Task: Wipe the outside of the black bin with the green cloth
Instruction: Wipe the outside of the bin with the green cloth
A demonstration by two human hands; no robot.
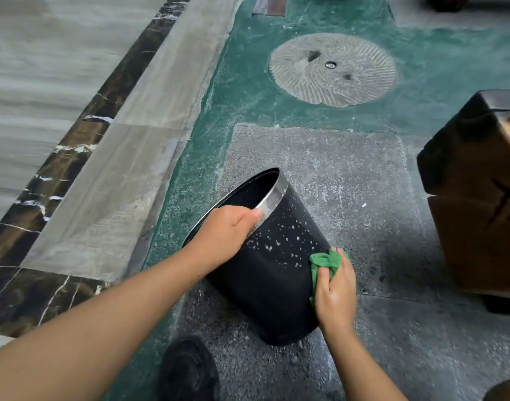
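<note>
The black bin (271, 279) with a silver rim band is tilted away to the left, its base on the grey stone floor. White foam specks dot its upper side. My left hand (223, 235) grips the near rim, thumb over the silver band. My right hand (336, 293) presses the bunched green cloth (324, 263) against the bin's right outer wall, low down. Part of the cloth is hidden under my fingers.
A dark wooden block (479, 198) stands close on the right. A round ribbed stone disc (333, 69) is set in the green floor beyond. A marble step (74, 157) runs diagonally at left. My black shoe (187, 369) is just below the bin.
</note>
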